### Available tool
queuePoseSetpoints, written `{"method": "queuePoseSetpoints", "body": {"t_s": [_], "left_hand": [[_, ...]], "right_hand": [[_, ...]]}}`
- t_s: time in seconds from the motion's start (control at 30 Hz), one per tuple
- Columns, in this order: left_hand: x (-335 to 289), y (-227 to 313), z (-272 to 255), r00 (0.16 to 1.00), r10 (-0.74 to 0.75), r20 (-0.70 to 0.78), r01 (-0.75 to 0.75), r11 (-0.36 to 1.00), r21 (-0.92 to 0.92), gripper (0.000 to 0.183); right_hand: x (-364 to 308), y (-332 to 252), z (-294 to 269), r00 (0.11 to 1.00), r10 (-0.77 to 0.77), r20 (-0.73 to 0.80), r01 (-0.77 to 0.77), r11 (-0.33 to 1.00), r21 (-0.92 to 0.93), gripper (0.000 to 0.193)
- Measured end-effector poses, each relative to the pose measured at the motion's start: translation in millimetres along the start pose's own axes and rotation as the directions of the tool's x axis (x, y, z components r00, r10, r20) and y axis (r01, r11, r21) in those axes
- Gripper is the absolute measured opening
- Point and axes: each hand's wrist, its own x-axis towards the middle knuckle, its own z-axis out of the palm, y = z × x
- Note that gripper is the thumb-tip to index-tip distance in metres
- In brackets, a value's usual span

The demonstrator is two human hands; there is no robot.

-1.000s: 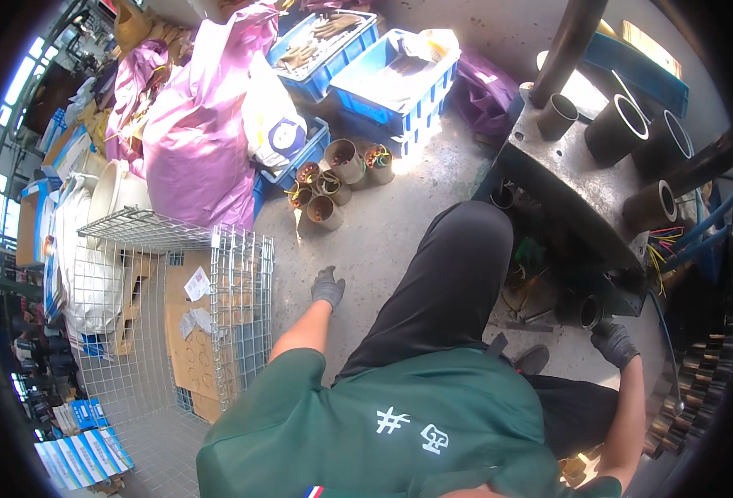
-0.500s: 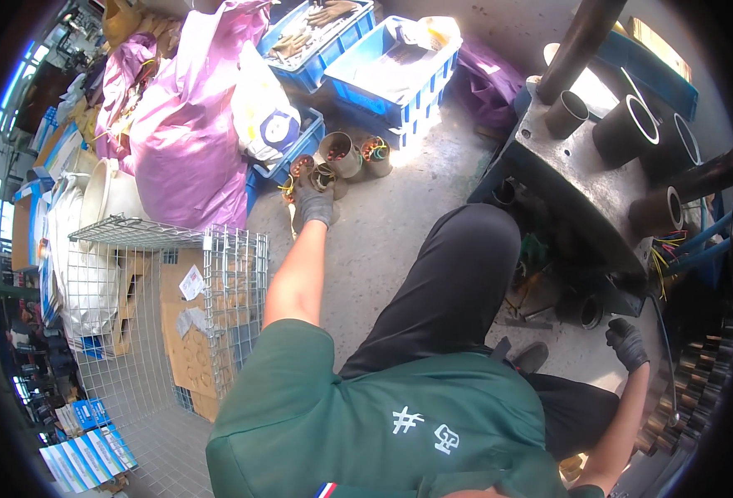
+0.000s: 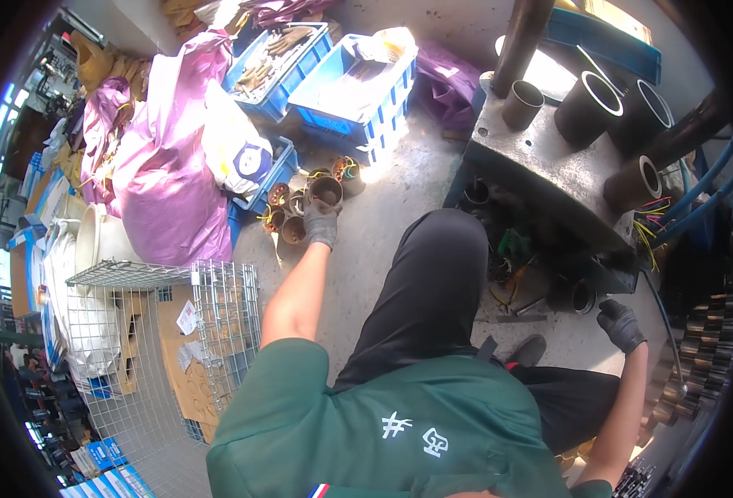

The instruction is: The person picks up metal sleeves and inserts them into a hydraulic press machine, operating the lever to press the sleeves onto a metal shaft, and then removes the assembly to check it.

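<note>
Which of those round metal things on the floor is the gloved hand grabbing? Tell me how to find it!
Find the big purple plastic sheet with the blue crates beside it. On the concrete floor in front of them stands a cluster of small copper-wound rings. Yours is the ring under the left hand, the only one touched by the grey glove.

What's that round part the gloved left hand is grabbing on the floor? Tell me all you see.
The round part is a short, dark, hollow cylinder with coppery wire windings at its rim, standing open end up on the concrete floor. It sits among similar cylinders beside blue crates. The left hand, in a grey glove, touches its near edge.
</note>
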Motion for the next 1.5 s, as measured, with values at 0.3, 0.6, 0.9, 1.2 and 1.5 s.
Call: {"method": "queuePoseSetpoints", "body": {"t_s": [0.3, 0.6, 0.9, 1.2, 1.5], "left_hand": [[-36.4, 30.4, -67.4, 0.794, -0.528, 0.301, 0.508, 0.304, -0.806, 0.04], [16.2, 205.7, -68.2, 0.776, 0.031, 0.63, 0.621, -0.221, -0.752, 0.044], [36.7, 414.7, -17.0, 0.663, 0.431, 0.612, 0.717, -0.132, -0.684, 0.033], [41.5, 573.0, 71.7, 0.648, 0.471, 0.598, 0.69, -0.033, -0.723, 0.06], [94.6, 635.1, 98.9, 0.75, 0.314, 0.582, 0.4, 0.485, -0.778, 0.037]], "right_hand": [[-9.7, -156.1, -15.9, 0.947, -0.311, 0.075, 0.32, 0.927, -0.195, 0.032], [-8.2, -125.8, 6.7, 0.915, -0.308, 0.261, 0.384, 0.861, -0.333, 0.048], [-2.9, -133.7, -3.0, 0.934, -0.318, 0.165, 0.351, 0.907, -0.234, 0.054], [13.0, -134.3, -1.0, 0.936, -0.202, 0.287, 0.291, 0.904, -0.313, 0.046], [31.0, -131.5, -1.8, 0.931, -0.216, 0.294, 0.31, 0.895, -0.322, 0.05]]}}
